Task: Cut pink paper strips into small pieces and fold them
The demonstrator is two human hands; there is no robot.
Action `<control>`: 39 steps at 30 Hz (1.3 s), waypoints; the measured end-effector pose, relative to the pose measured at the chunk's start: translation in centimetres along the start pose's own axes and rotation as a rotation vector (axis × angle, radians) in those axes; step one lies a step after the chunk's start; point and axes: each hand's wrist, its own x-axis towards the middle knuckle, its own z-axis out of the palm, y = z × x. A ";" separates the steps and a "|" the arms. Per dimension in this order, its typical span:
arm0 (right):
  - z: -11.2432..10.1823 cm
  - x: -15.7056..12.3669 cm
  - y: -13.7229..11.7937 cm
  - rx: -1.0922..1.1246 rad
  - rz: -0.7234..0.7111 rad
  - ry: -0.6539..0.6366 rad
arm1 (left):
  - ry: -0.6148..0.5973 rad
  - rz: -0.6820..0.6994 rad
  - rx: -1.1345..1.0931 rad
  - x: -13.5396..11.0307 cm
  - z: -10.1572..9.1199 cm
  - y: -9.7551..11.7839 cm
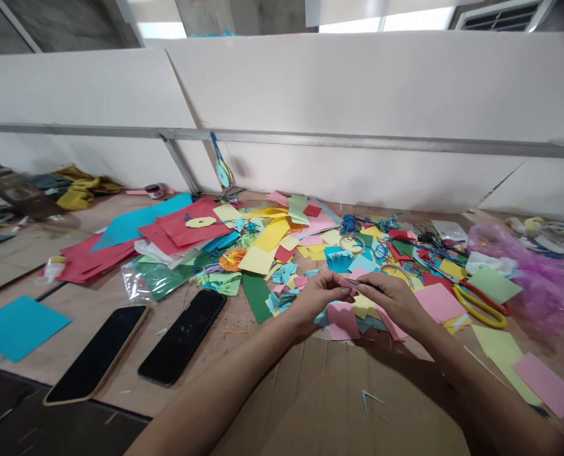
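My left hand (316,295) and my right hand (392,299) meet over the middle of the table, fingertips pinched together on a small folded pink paper piece (349,284). Below the hands lie pink paper scraps (343,322) and yellow bits. A big heap of coloured paper cuttings (282,244) spreads just beyond my fingers.
Two dark phones (183,335) (97,353) lie face up at the left front. Yellow-handled scissors (480,306) rest right of my hand. Red sheets (177,231) and a blue sheet (19,326) lie left, a pink plastic bag (543,278) at the right. A white partition (358,101) backs the table.
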 end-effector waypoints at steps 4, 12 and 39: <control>0.0 0.1 -0.1 0.061 0.031 -0.008 | 0.005 0.000 -0.001 0.0 -0.1 0.0; 0.0 0.2 1.0 0.138 0.129 0.094 | 0.025 -0.008 0.021 0.0 -0.2 -0.1; 1.2 0.5 3.8 -0.098 0.221 0.028 | 0.135 0.118 0.463 1.7 -1.7 -1.0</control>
